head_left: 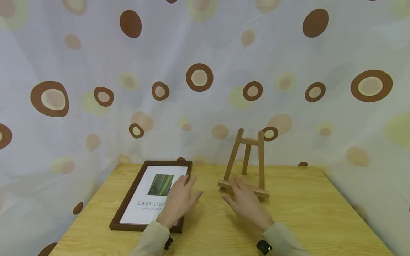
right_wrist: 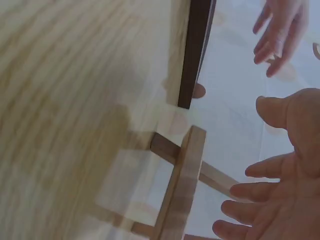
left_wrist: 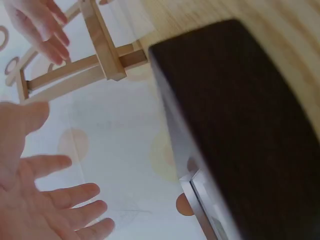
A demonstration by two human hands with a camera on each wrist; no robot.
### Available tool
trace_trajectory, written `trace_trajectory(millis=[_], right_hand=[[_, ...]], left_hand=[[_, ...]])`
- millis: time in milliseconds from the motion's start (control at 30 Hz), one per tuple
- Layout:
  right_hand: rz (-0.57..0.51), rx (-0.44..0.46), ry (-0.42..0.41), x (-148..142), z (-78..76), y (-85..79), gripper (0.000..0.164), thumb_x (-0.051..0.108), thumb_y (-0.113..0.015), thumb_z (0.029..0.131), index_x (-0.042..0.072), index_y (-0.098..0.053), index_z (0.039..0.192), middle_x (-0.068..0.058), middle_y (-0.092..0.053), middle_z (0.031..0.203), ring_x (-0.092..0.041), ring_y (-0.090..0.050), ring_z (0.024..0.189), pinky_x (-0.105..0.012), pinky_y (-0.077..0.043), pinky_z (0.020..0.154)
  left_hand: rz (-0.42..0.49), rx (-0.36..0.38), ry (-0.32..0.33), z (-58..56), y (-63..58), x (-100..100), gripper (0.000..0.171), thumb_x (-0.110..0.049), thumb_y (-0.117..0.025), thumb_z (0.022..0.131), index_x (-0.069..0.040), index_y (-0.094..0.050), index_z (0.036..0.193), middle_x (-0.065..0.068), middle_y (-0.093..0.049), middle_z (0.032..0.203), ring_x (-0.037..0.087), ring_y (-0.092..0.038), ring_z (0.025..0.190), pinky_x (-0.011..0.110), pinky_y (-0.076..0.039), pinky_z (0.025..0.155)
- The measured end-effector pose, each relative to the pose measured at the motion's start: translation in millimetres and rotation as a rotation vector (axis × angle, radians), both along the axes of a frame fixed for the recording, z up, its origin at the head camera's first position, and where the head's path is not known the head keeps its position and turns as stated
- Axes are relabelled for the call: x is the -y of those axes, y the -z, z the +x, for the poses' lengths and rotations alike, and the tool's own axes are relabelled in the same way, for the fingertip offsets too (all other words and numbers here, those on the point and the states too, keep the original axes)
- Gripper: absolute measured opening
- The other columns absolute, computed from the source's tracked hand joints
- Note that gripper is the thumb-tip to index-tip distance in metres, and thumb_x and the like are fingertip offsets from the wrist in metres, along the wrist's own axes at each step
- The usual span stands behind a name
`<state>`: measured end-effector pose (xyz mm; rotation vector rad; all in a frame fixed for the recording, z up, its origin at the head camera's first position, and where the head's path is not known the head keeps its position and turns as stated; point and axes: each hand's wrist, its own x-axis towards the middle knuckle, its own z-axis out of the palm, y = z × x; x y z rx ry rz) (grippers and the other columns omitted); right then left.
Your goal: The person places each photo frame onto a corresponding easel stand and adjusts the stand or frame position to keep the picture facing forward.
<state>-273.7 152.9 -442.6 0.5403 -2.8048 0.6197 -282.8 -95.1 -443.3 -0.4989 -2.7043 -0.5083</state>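
Note:
My left hand (head_left: pixel 178 200), fingers spread, hovers over the right side of a dark brown picture frame (head_left: pixel 129 199) that lies flat on the table. The frame shows a white sheet with a green picture and the printed words "EASY LIVIN", the rest covered by the hand. On the right, my right hand (head_left: pixel 245 203) reaches toward a small wooden easel (head_left: pixel 262 160), its fingers overlapping the front ledge in the head view. In the right wrist view the fingers (right_wrist: pixel 260 192) are extended beside the easel's ledge (right_wrist: pixel 182 185). Neither hand holds anything.
The wooden table (head_left: pixel 307 213) stands against a white curtain (head_left: pixel 217 42) with brown and yellow dots, which also hangs along both sides. The easel stands upright toward the back, right of the picture frame, with bare tabletop between them. Both wrists carry dark devices (head_left: pixel 264 247).

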Motion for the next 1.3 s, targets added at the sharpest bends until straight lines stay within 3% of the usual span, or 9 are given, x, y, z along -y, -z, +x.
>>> trace_trajectory(millis=[100,233,500,667,933,1000,1167,1300], right_hand=[[-0.051,-0.013,0.016,7,0.7,2.7,0.068,0.033,-0.064,0.096,-0.005,-0.039,0.146,-0.029,-0.042,0.148,-0.046,-0.044,0.133,-0.06,-0.042,0.104],[-0.174,0.031,0.03,13,3.1,5.1,0.063,0.029,-0.064,0.096,-0.002,-0.042,0.145,-0.024,-0.047,0.145,-0.043,-0.047,0.131,-0.058,-0.042,0.105],[-0.366,0.141,-0.008,26,5.3,12.8,0.056,0.025,-0.063,0.096,-0.002,-0.047,0.143,-0.024,-0.055,0.138,-0.041,-0.054,0.125,-0.056,-0.046,0.101],[-0.443,0.164,-0.022,36,6.0,17.3,0.055,0.024,-0.064,0.096,-0.002,-0.047,0.142,-0.025,-0.058,0.134,-0.04,-0.061,0.115,-0.05,-0.055,0.09],[-0.522,0.19,-0.029,44,0.8,25.8,0.048,0.024,-0.061,0.097,-0.002,-0.053,0.137,-0.023,-0.063,0.127,-0.038,-0.065,0.108,-0.046,-0.057,0.086],[-0.613,0.248,-0.04,46,-0.1,28.0,0.046,0.022,-0.06,0.098,-0.004,-0.053,0.137,-0.024,-0.063,0.127,-0.037,-0.065,0.109,-0.044,-0.057,0.087],[-0.957,0.476,-0.054,52,-1.7,31.3,0.048,0.015,-0.054,0.101,-0.013,-0.044,0.139,-0.034,-0.055,0.131,-0.039,-0.062,0.113,-0.044,-0.056,0.091],[-1.026,0.526,-0.018,56,-3.3,34.7,0.049,0.015,-0.053,0.101,-0.015,-0.043,0.139,-0.035,-0.054,0.132,-0.036,-0.064,0.111,-0.043,-0.056,0.092]], left_hand=[[0.101,-0.028,-0.02,1.5,0.8,5,0.059,-0.043,-0.06,0.096,-0.007,-0.051,0.142,0.02,-0.054,0.139,0.037,-0.05,0.13,0.052,-0.045,0.105],[0.237,-0.012,-0.03,1.9,1.9,8,0.055,-0.04,-0.061,0.097,-0.005,-0.054,0.139,0.017,-0.057,0.136,0.035,-0.055,0.124,0.051,-0.049,0.1],[0.364,0.027,-0.056,3.9,8.7,23,0.048,-0.034,-0.062,0.096,-0.004,-0.058,0.134,0.015,-0.062,0.133,0.034,-0.057,0.124,0.051,-0.047,0.102],[0.44,0.033,-0.087,-0.2,11.6,36,0.043,-0.03,-0.064,0.096,-0.003,-0.062,0.129,0.017,-0.067,0.124,0.035,-0.062,0.116,0.052,-0.051,0.096],[0.612,0.054,-0.131,-8.5,11.9,58,0.035,-0.022,-0.066,0.095,0.001,-0.067,0.121,0.016,-0.072,0.111,0.029,-0.069,0.1,0.04,-0.058,0.086],[0.64,0.054,-0.146,-9.9,12.8,65,0.033,-0.02,-0.066,0.095,0.002,-0.068,0.119,0.017,-0.072,0.11,0.03,-0.069,0.098,0.039,-0.058,0.084],[0.684,0.064,-0.198,-11.5,16.7,83,0.03,-0.019,-0.066,0.095,0.001,-0.07,0.117,0.018,-0.072,0.11,0.031,-0.07,0.099,0.042,-0.058,0.084],[0.732,0.149,-0.216,-8.6,18.5,96,0.032,-0.021,-0.063,0.097,0.0,-0.068,0.121,0.017,-0.071,0.113,0.031,-0.068,0.103,0.043,-0.056,0.088]])
